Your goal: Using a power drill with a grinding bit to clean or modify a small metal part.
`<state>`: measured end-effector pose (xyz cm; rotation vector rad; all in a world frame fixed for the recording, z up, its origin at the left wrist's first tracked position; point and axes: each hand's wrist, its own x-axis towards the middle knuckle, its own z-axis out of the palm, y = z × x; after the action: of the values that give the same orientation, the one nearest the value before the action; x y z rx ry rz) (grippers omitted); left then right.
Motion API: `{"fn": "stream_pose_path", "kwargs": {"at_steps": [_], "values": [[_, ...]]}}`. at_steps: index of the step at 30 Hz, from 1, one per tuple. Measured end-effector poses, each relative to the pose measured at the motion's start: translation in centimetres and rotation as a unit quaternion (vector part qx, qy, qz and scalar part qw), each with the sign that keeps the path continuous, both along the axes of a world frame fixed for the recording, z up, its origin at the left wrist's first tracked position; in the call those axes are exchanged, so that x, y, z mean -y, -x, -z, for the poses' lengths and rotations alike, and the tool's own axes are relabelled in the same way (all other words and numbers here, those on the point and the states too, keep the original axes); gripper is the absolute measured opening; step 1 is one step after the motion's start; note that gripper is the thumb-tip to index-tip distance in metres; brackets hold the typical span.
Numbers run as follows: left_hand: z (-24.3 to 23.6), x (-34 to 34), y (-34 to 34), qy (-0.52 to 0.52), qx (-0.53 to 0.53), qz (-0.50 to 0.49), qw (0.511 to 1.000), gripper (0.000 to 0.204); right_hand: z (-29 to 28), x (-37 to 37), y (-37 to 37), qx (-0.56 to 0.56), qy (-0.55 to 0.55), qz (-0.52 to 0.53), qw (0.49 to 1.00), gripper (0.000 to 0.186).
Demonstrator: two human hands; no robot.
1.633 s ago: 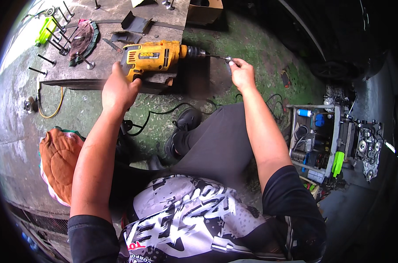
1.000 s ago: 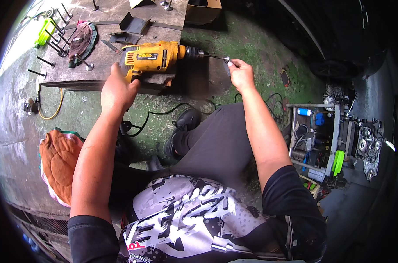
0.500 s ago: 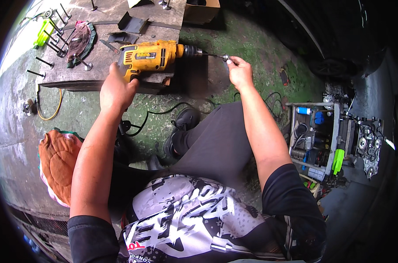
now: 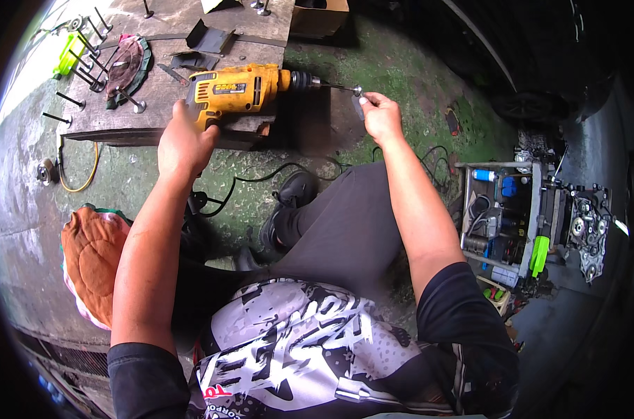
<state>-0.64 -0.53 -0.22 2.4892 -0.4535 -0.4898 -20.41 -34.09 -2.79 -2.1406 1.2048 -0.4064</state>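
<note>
Drill, yellow and dark grey, lies level in the upper middle of the frame, above the near right corner of a wooden counter, its black chuck jutting past the edge toward the right. A thin metal stem with a rounded head runs straight out of the chuck. The left hand is closed round the drill's grip; the right hand has thumb and fingers pinched narrow at the stem's head, with a small greyish strip, perhaps abrasive paper, too small there to be sure of.

Dark folded sheets lie just behind the drill. Farther to the upper left, a maroon cloth with a green edge lies among similar stemmed pieces, beside a bright green object. A cardboard box stands at upper centre, right of the counter. At the frame's right, a grey-framed rack holds assorted items.
</note>
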Motion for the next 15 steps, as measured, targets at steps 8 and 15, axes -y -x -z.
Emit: {"fn": "stream_pose_path", "kwargs": {"at_steps": [8,15], "values": [[0.0,-0.1,0.0,-0.003,0.000,0.001,1.000,0.077,-0.5,-0.4,-0.1,0.004,0.006,-0.002,1.000,0.027],[-0.1,0.0,0.1,-0.004,-0.001,0.001,1.000,0.077,-1.2,-0.9,-0.4,-0.012,0.015,0.005,1.000,0.027]]}}
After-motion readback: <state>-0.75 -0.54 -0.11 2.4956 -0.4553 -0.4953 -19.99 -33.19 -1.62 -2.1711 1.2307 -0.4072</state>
